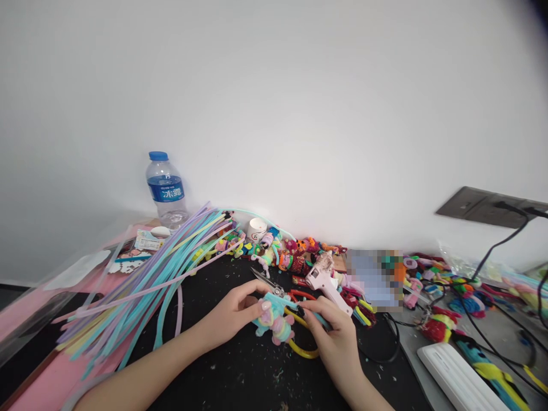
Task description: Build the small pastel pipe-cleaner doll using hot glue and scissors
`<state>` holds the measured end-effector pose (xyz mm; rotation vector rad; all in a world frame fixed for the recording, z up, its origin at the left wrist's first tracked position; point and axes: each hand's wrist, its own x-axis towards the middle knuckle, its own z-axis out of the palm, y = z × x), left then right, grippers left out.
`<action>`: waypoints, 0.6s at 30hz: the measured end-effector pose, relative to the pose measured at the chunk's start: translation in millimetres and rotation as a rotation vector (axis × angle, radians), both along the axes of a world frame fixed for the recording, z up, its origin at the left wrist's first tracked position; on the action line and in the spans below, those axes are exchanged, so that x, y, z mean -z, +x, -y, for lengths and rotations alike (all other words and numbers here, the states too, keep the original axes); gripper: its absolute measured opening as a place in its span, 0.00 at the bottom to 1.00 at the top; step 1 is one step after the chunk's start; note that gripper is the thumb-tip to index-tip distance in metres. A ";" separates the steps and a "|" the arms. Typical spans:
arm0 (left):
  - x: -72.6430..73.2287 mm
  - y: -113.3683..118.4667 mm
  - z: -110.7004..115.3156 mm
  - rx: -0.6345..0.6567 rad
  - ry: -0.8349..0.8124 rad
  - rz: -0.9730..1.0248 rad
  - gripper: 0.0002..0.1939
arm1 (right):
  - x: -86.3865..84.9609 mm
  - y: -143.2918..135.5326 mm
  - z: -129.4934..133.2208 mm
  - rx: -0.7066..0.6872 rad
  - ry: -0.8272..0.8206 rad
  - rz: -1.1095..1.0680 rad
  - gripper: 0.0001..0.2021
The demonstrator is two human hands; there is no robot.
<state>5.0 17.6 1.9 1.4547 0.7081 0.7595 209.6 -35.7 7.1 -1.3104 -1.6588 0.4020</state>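
My left hand (242, 308) is closed on a small pastel pipe-cleaner figure (280, 328) with turquoise, pink and yellow bands. A turquoise pipe cleaner (280, 300) runs from its top towards my right hand (336, 331). The fingers of that hand are pinched at the strip's end, partly hiding it. Scissors (277, 291) with red and yellow handles lie just behind and under the figure, blades pointing to the back left. Beyond my right hand, a pale pink glue gun (327, 279) rests on the table.
A large bundle of pastel pipe cleaners (171, 268) fills the left side, before a water bottle (166, 191). Colourful pipe-cleaner figures line the wall. At right are a white power strip-like block (458, 377), black cables (475, 317) and a wall socket (471, 206). Scraps litter the black mat (222, 371).
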 end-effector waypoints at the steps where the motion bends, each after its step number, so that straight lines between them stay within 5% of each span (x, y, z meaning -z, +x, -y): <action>1: -0.1 -0.1 -0.1 0.000 0.000 -0.001 0.13 | 0.1 0.0 0.2 -0.004 -0.002 0.000 0.08; 18: 2.5 -0.2 2.6 -0.042 0.028 -0.009 0.10 | -0.1 -0.6 -0.3 -0.011 -0.007 0.036 0.08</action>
